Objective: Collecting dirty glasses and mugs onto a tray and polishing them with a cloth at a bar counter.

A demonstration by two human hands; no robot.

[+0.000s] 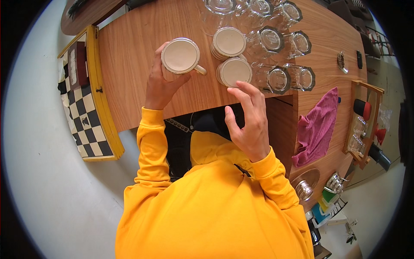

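My left hand (164,79) grips a cream ceramic mug (180,55) that is upside down, its base facing up and its handle pointing right. Two similar upturned mugs stand to its right on the wooden table: a farther one (229,42) and a nearer one (236,72). My right hand (247,119) is just in front of the nearer mug, fingers apart and holding nothing; its fingertips overlap the mug's near edge, and I cannot tell whether they touch. Several upturned clear glass mugs (278,79) stand right of the ceramic ones.
The wooden table (136,64) has its near edge before me. A yellow-framed checkered board (84,119) lies left of it. On the right are a crumpled pink cloth (318,129), a wooden rack (349,139) with glasses, a round tray (313,176) and a small dish (341,61).
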